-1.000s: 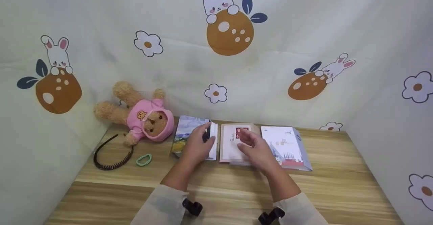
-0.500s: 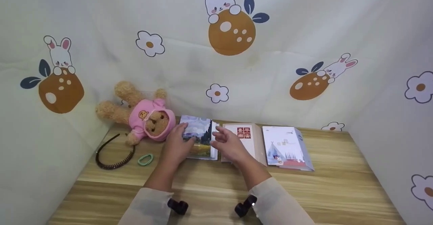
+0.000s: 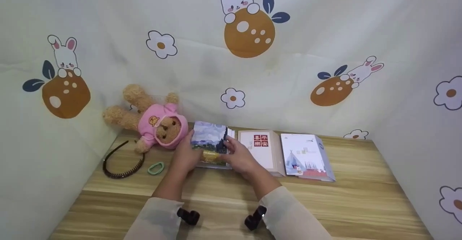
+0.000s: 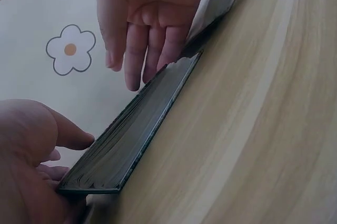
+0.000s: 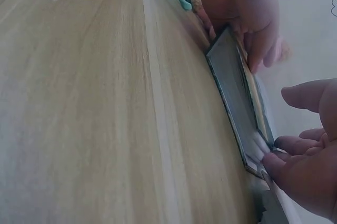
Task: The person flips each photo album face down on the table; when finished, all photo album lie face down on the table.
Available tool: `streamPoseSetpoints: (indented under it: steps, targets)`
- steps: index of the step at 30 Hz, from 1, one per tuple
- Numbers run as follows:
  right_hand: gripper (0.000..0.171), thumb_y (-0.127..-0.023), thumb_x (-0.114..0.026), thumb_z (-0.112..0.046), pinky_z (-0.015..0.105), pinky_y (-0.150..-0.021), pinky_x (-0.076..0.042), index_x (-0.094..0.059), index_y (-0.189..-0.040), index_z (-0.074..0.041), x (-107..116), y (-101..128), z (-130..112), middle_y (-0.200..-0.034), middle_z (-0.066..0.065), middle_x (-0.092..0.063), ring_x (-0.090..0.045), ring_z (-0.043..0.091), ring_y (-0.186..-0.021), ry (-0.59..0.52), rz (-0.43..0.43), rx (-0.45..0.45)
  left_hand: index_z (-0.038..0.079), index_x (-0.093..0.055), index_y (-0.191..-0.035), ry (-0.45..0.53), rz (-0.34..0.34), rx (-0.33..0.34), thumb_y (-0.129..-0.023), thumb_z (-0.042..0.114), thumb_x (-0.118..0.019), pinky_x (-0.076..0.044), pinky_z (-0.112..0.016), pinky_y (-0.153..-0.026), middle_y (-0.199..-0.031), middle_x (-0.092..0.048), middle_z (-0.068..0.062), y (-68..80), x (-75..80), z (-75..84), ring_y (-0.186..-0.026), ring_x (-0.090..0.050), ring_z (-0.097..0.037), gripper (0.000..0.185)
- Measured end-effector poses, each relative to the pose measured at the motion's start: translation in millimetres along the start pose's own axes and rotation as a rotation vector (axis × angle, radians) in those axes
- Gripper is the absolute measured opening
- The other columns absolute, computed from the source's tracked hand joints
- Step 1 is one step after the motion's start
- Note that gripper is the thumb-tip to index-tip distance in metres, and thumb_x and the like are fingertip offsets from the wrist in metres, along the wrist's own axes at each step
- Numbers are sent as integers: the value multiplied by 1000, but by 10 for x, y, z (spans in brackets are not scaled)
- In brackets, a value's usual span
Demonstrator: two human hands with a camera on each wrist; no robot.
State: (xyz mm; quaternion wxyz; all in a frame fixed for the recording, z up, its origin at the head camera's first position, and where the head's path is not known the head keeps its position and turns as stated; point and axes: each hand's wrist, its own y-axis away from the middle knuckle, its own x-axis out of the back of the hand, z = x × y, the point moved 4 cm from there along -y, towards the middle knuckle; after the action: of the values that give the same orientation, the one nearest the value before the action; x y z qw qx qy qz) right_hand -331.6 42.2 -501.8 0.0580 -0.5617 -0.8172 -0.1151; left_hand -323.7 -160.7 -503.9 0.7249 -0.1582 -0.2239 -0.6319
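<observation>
A hardcover book (image 3: 210, 136) with a painted landscape cover lies flat on the wooden table, to the right of the plush toy. My left hand (image 3: 186, 155) holds its left side, and in the left wrist view the thumb (image 4: 79, 139) lies over the cover with the other fingers at the edge. On the opposite side, my right hand (image 3: 240, 157) touches the page edges near the corner with its fingertips (image 5: 278, 162). The right thumb stands apart from the cover. White pages stick out a little past the cover on the right.
To the right lie a beige book (image 3: 252, 157) with red squares and a white-blue book (image 3: 301, 155). On the left are a plush bear (image 3: 158, 124) in a pink hoodie, a dark toothed headband (image 3: 122, 175) and a green hair tie (image 3: 156, 168). A printed curtain (image 3: 195, 70) stands behind.
Both hands have moved left, away from the beige book, to the two sides of the landscape book. My left hand has taken hold of its left side.
</observation>
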Motion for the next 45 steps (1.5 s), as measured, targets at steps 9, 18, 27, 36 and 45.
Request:
streamPoseSetpoints:
  steps: [9,18,27,36,45]
  targets:
    - [81,-97,-77,-36,49,-132,-34,-39,-167,-20,21,86,-193,-171,9,-44,-37,32,-162,32,-38,-32,24,-38,-167,300,-20,-33,-107,30,-57,-23,-52,-136,-177,-34,-5,140,55,354,-166,-27,-28,64]
    - [69,-106,-62,-53,61,-120,-48,-34,-167,-39,62,190,-530,-169,6,-47,-50,37,-153,-127,-78,-26,27,-49,-161,535,-88,-127,-111,28,-54,-34,-58,-131,-171,-43,-5,312,12,645,-161,-39,-30,50]
    - [65,-110,-53,-50,67,-119,-46,-25,-169,-45,81,176,-450,-176,3,-35,-43,36,-157,-92,45,-16,35,-34,-168,537,-261,-5,-104,30,-62,-37,-65,-127,-179,-27,-5,247,-171,497,-157,-44,-38,70]
    - [63,-108,-55,-54,63,-122,-44,-27,-165,-54,66,159,-337,-176,-3,-35,-44,33,-157,-119,54,-31,41,-35,-167,540,-269,23,-102,38,-64,-42,-63,-124,-179,-27,-2,217,-216,433,-151,-49,-37,71]
    - [62,-106,-66,-38,54,-124,-46,-44,-164,-33,225,174,-386,-168,1,-47,-47,31,-156,-51,196,15,43,-41,-163,471,-306,-7,-106,50,-60,-30,-67,-130,-179,-29,-3,220,-265,360,-160,-37,-41,61]
